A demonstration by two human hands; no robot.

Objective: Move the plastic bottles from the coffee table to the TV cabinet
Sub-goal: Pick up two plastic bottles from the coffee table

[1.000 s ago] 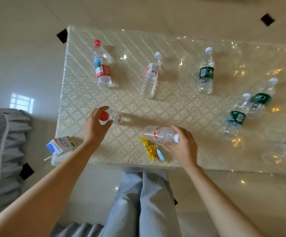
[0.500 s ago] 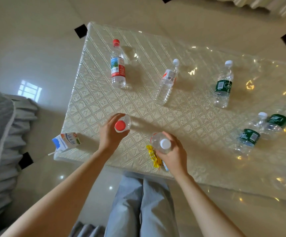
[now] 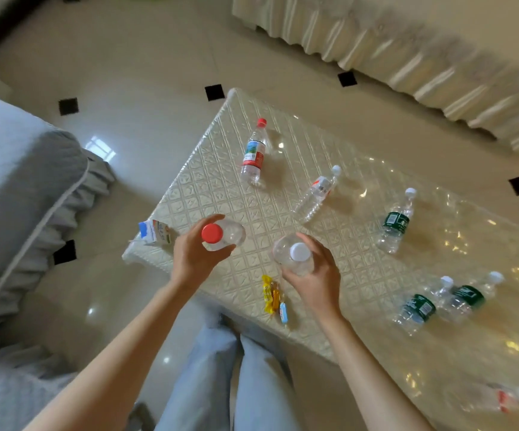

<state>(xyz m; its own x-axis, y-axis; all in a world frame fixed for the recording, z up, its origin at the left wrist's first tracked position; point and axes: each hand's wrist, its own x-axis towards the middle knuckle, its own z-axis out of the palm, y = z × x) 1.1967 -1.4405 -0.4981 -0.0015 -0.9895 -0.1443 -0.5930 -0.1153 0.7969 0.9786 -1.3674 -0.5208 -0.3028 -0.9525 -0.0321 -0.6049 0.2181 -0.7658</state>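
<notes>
Hands: your left hand [image 3: 197,256] grips a red-capped bottle [image 3: 220,235] around its upper body; your right hand [image 3: 312,272] grips a white-capped bottle [image 3: 294,256] the same way.
Position: both bottles are held upright, caps toward you, over the near end of the surface [image 3: 252,213].
Handling: they look clear and empty, so expect them light and easily dented; hold the shoulder below the cap, firm but not squeezing, as smooth plastic may slip.
Left on the surface: a red-labelled bottle [image 3: 253,154], a slim bottle [image 3: 315,194], three green-labelled bottles [image 3: 396,222], and one more at the near right corner, blurred.
Nearby: sweet wrappers [image 3: 272,295] and a small carton [image 3: 154,233].
Destination: you cannot see the TV cabinet here.
</notes>
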